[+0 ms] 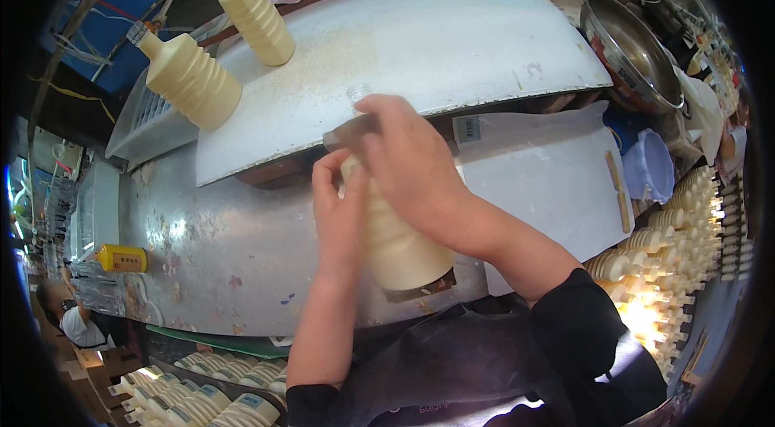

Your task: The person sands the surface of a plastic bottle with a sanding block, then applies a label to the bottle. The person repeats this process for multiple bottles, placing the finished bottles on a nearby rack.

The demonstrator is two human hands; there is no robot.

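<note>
A cream ribbed bottle (404,253) stands tilted in front of me, its clear threaded neck (358,93) pointing away. My left hand (337,197) is closed against the bottle's shoulder, with thumb and fingers touching it. Between the fingers of my right hand (412,156) is a thin grey-brown flat piece (345,134), pressed across the bottle just below the neck. Motion blurs this piece, so its kind is unclear. The right palm covers much of the bottle's upper side.
Two cream bottles (257,15) (194,81) stand on the left of a raised white board (387,43). A yellow bottle (122,258) lies at left. A metal pan (630,48) and lilac bucket (648,167) are at right. Many bottles (646,265) fill the lower right; others (190,403) lie lower left.
</note>
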